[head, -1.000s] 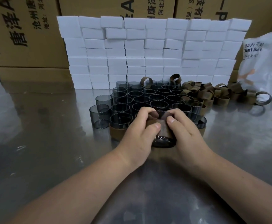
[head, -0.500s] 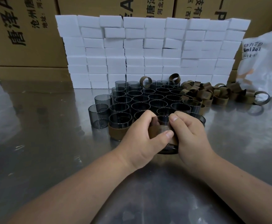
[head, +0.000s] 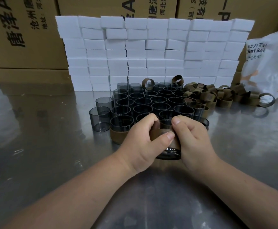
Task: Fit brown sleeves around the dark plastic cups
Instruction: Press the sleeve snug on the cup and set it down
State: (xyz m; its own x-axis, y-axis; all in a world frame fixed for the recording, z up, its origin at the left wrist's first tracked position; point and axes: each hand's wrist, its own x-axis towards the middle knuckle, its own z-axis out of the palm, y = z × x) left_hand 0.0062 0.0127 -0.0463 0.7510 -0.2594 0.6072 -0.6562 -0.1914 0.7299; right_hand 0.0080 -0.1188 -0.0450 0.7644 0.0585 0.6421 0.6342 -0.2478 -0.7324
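Steel tabletop (head: 35,146), shiny and smeared, runs from you to a wall of white foam blocks (head: 151,52). Cardboard boxes (head: 19,30) stand behind the wall, and one white printed bag (head: 270,63) sits at the far right.

Your left hand (head: 143,139) and right hand (head: 194,138) meet at the near edge of the cluster. Both grip one dark cup (head: 168,154), fingers curled round it. Your thumbs press on the brown sleeve (head: 159,133) wrapped round its upper part, and its base is bare below.

Behind stand roughly thirty more dark cups (head: 151,103), packed rim to rim. The back rows blur, so take that count loosely. One sleeved cup (head: 120,129) stands just beside your left hand. Two perched sleeves (head: 147,84) rest on the back rims.

Right of the cluster lies a heap of loose sleeves (head: 209,95), too tangled to count. One single ring (head: 266,100) lies at its right end. Open tabletop lies to your left and near you.
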